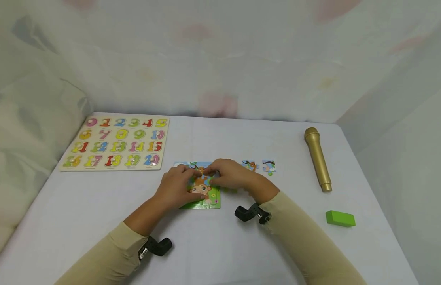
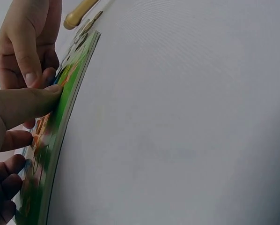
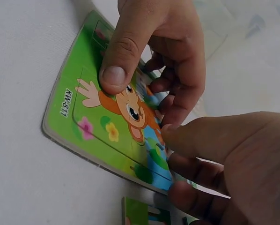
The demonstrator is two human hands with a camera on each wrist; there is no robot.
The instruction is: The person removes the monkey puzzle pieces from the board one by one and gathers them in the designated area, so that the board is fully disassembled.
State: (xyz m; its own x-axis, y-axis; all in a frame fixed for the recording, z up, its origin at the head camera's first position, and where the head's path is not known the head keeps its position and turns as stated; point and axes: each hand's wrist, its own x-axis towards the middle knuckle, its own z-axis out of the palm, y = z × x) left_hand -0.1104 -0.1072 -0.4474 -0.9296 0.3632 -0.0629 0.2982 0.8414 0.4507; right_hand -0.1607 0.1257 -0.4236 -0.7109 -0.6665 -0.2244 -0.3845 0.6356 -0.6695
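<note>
Puzzle board (image 3: pixel 69 86): green border, orange-brown monkey (image 3: pixel 122 108), pink and yellow flowers (image 3: pixel 85 128). From it, 10 o'clock: cream number board (image 1: pixel 103 168), multicoloured numerals (image 1: pixel 121 134). Between 2 and 3: gold microphone (image 1: pixel 318 160). Between 3 and 4: plain green block (image 1: pixel 340 219). Bench (image 1: pixel 206 245) white.

Monkey puzzle board (image 1: pixel 200 189), green-edged, bearing "KW-811", lying flat, picture facing up; loose green piece (image 3: pixel 139 213) lying just beside it; orange-and-blue piece (image 1: pixel 248 164) and green-tabbed piece (image 1: pixel 269 166) lying farther right, sitting apart

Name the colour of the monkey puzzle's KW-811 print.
Black print on the puzzle's green border, best in the right wrist view.
</note>
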